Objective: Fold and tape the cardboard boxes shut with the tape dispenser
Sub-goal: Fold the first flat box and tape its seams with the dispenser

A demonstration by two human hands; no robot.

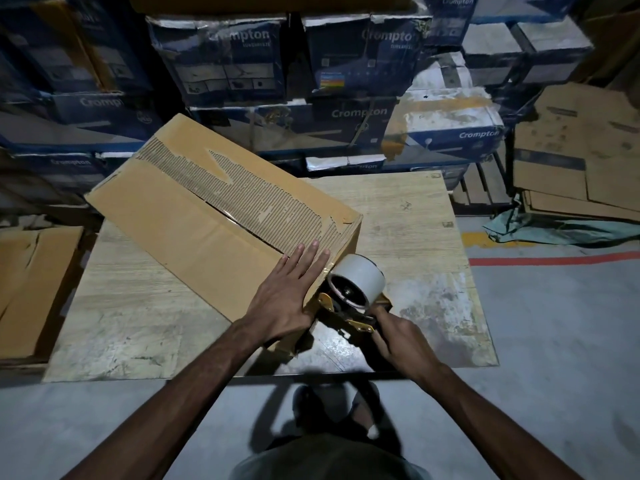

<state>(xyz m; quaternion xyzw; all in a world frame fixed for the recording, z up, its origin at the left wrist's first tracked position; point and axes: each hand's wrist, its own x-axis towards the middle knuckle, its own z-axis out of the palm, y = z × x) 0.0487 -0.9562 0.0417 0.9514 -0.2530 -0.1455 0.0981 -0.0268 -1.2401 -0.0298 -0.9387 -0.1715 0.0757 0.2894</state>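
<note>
1 cardboard box [194,216] lies slantwise on the tabletop [426,216]. Its 2 top flaps are folded down and meet along a seam, and a broad strip of the paper skin is torn off, baring the corrugation. The left grip [285,289] lies flat on the box's near end, fingers straight and close together, pressing the top beside the seam. Just right of it, at the box's near end face, the tape dispenser [353,289] touches the cardboard, its white roll uppermost. The right grip [398,336] is clamped round the dispenser's handle, nearer the person than the roll. Behind the tabletop stand stacked blue cartons [225,60], and flattened cardboard [581,150] lies at the right.
</note>
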